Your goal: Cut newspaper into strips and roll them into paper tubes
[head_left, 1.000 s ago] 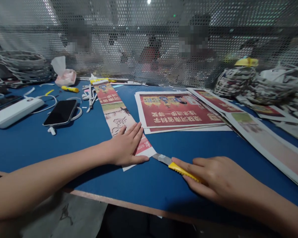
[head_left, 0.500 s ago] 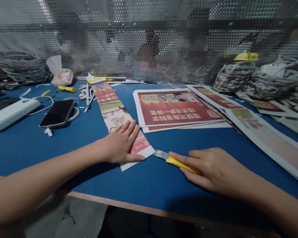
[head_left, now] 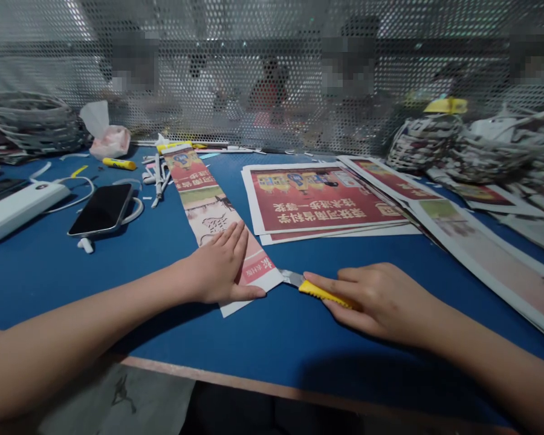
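My left hand (head_left: 222, 266) lies flat on a folded strip of printed newspaper (head_left: 207, 199), fingers stretched along it and thumb out to the right. The strip runs from the back of the blue table (head_left: 163, 266) toward me. In my right hand (head_left: 367, 296) is a yellow utility knife (head_left: 320, 292), fingers wrapped round its handle. Its blade points left, with the tip at the strip's near right corner; whether it sits inside the fold I cannot tell. Behind the knife lies a stack of red printed sheets (head_left: 308, 208).
Long folded papers (head_left: 485, 241) and woven paper baskets (head_left: 421, 142) are on the right. To the left lie a phone (head_left: 102, 208), a white power strip or power bank (head_left: 25, 208), an earbud (head_left: 86, 244) and a glue stick (head_left: 119, 164). A perforated metal screen (head_left: 236, 90) stands behind.
My right hand and the knife have shifted slightly to the left, the blade staying at the strip's corner. My left hand stays pressed on the strip. The whole view has drifted a little.
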